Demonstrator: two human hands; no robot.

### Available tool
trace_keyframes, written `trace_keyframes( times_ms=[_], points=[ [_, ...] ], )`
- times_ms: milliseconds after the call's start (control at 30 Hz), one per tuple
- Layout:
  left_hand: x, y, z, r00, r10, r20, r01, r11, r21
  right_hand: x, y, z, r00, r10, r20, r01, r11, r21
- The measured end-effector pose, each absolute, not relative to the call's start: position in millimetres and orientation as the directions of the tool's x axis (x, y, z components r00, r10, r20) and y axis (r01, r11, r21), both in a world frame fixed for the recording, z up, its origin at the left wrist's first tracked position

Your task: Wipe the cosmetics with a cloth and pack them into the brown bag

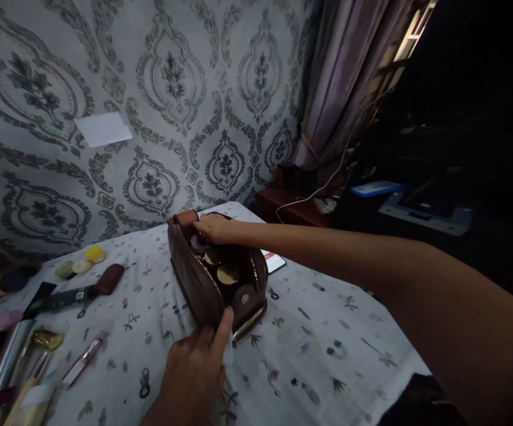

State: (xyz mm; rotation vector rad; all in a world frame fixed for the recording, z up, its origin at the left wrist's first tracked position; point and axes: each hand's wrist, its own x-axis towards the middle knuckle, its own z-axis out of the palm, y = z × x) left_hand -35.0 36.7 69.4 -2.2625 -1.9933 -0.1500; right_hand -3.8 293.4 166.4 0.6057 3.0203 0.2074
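Observation:
A dark brown leather toiletry bag (194, 278) lies unzipped on the patterned cloth (300, 349). Inside it I see a gold round lid (228, 274) and a smaller gold lid (212, 257). My left hand (194, 367) grips the bag's near end, with one finger laid along its edge. At the far end of the opening is my right hand (214, 228), reaching in with its fingers curled beside a brown strap tab (187, 219). What those fingers hold, if anything, is hidden.
Left on the cloth lie a dark tube (61, 300), a dark red item (109, 278), a yellow round item (95, 254), a pink slim tube (84, 360) and a silver cylinder (5, 367). A phone (274, 261) sits behind the bag, near the patterned wall (171, 118).

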Motion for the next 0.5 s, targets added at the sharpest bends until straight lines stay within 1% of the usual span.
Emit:
trace_keyframes(
  times_ms=[100, 200, 333, 500],
  points=[
    [-35.2, 37.2, 70.1, 0.116, 0.987, 0.115, 0.993, -0.114, -0.023, -6.8, 295.3, 159.7, -0.909, 0.417, 0.024, 0.417, 0.901, 0.123],
    [-35.6, 37.2, 69.2, 0.117, 0.986, 0.117, 0.993, -0.114, -0.029, -6.1, 296.5, 158.3, -0.902, 0.428, 0.057, 0.432, 0.896, 0.108],
    [-34.8, 38.8, 62.0, 0.124, 0.981, 0.149, 0.992, -0.119, -0.046, -6.3, 301.7, 157.2, -0.903, 0.427, 0.052, 0.431, 0.898, 0.095],
    [-30.7, 44.8, 51.7, 0.073, 0.993, 0.098, 0.995, -0.065, -0.082, -10.4, 303.0, 158.1, -0.893, 0.446, 0.053, 0.449, 0.889, 0.09]
  ],
)
